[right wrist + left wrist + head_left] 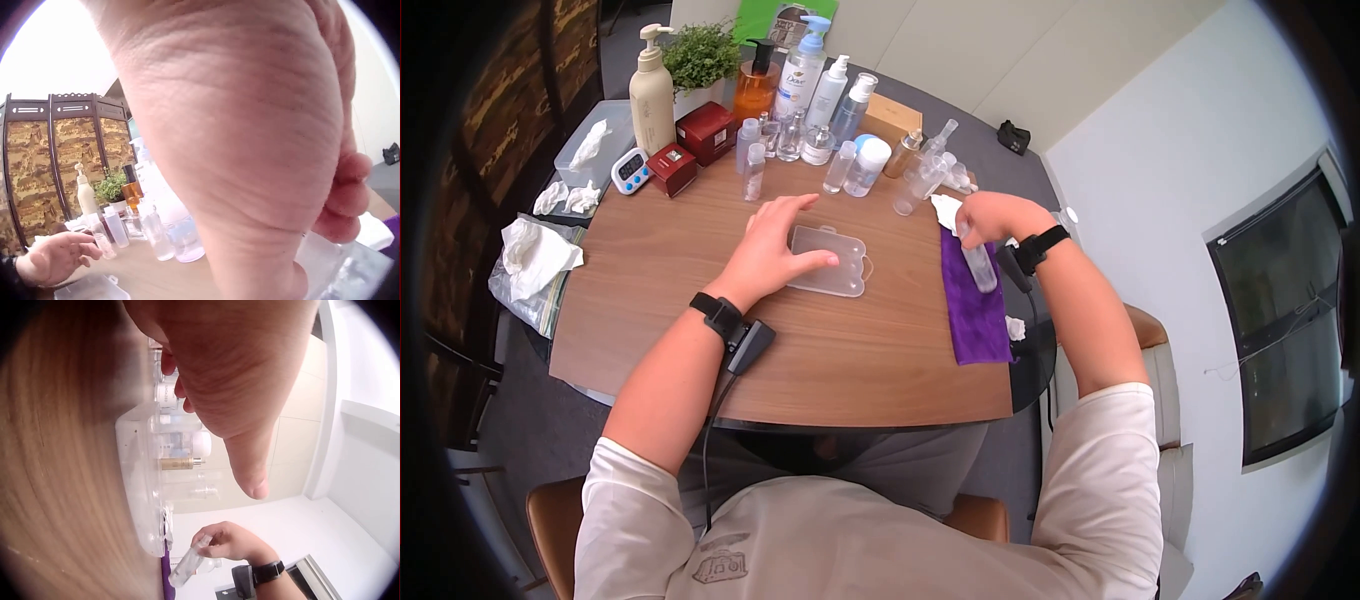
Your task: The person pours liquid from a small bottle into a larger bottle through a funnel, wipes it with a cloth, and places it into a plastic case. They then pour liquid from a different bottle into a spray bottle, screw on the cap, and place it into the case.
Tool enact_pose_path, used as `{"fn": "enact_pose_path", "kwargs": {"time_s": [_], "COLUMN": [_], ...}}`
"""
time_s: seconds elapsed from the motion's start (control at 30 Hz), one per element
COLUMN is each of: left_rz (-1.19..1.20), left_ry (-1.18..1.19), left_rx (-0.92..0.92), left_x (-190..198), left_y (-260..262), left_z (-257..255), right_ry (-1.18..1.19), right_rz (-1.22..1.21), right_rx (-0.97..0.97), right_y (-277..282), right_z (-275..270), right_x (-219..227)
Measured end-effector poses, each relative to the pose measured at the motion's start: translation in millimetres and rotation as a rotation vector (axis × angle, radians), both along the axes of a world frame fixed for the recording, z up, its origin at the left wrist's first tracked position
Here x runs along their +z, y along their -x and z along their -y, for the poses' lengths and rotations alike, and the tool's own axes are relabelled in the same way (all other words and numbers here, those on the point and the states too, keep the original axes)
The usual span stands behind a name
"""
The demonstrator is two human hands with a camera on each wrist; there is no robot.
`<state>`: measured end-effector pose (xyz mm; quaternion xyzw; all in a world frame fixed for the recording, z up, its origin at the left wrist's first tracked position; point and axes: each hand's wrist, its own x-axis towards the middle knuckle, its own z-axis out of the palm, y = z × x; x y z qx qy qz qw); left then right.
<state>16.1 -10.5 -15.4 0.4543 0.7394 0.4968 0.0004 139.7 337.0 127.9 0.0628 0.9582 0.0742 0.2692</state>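
Big wooden table (830,350) takes up most of the head view, and the far edge from about 11 to 1 o'clock is crowded with pump bottles (653,95), a little plant (700,55) and a bunch of small clear travel bottles (840,165). Crumpled tissues (535,255) sit out at 9 o'clock.

Over at 3 o'clock there's a purple cloth (972,310) hanging a bit over the table edge. Dead centre is a flat clear plastic case (830,262), and the left hand (770,255) is lying on it with the fingers straight and spread, just pressing it down, not gripping anything.

The right hand (992,218) is up at about 2 o'clock, above the top end of the cloth, fingers pinched round the top of a small clear bottle (980,268) that hangs down from it. The left wrist view shows the same thing: bottle dangling at a slant from the fingertips.

My guess is that bottle is really light and kind of slick, thin plastic that'd dent if squeezed hard. I'd hold it at the neck or cap like that. The case looks stiff but slidey on the wood, so a flat palm on the lid makes sense.
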Motion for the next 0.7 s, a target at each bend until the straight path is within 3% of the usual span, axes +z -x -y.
{"fn": "enact_pose_path", "kwargs": {"time_s": [0.07,0.13,0.17,0.2,0.27,0.33,0.4,0.47,0.6,0.7], "left_rz": [-0.002,-0.003,0.000,-0.002,-0.003,-0.002,0.002,0.006,0.005,0.005], "left_ry": [0.001,0.014,0.012,0.013,0.012,0.016,0.007,-0.002,0.002,0.010], "left_rx": [-0.007,-0.005,-0.009,-0.007,-0.002,-0.006,-0.005,-0.008,-0.003,0.000], "left_x": [0,0,0,0,1,1,0,-2,-1,0], "left_y": [0,0,0,0,1,1,1,2,1,-1], "left_z": [0,-1,-1,-1,-1,0,-1,-1,-4,-5], "right_ry": [0.081,0.321,0.380,0.376,0.606,0.821,0.977,1.022,1.112,0.973], "right_rz": [0.009,-0.150,-0.188,-0.188,-0.435,-0.705,-0.812,-0.770,-0.664,-0.772], "right_rx": [-0.034,-0.101,-0.249,-0.249,-0.577,-0.696,-0.889,-1.010,-1.029,-0.850], "right_y": [-4,-10,-17,-25,-50,-77,-107,-137,-173,-177], "right_z": [-11,-34,-43,-47,-54,-77,-73,-76,-71,-84], "right_x": [-4,-3,1,3,-3,-37,-51,-66,-65,-54]}}
